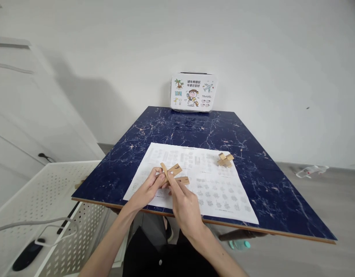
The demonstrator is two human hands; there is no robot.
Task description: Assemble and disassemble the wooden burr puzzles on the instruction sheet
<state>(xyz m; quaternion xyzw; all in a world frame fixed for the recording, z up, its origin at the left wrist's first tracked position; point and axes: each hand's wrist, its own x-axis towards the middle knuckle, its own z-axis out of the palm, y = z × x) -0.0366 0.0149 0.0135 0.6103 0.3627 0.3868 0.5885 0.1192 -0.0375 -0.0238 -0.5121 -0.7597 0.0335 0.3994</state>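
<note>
My left hand [150, 186] and my right hand [186, 202] meet above the near part of a printed instruction sheet [223, 200]. Between them are several flat wooden puzzle pieces [174, 169], crossing each other at angles. One carries a dark mark like a 3, and another has a small mark near its end. The fingers of both hands are closed around these pieces, and the fingertips partly hide where they join. On the sheet's far right corner rests an assembled wooden burr puzzle [225, 159], apart from my hands.
The dark blue marbled table [191, 129] bears a white printed case [193, 92] at its far edge, against the wall. To the left stands a white perforated cart [67, 238] with a black mouse [29, 254] and a cable. A bottle [241, 244] lies under the table.
</note>
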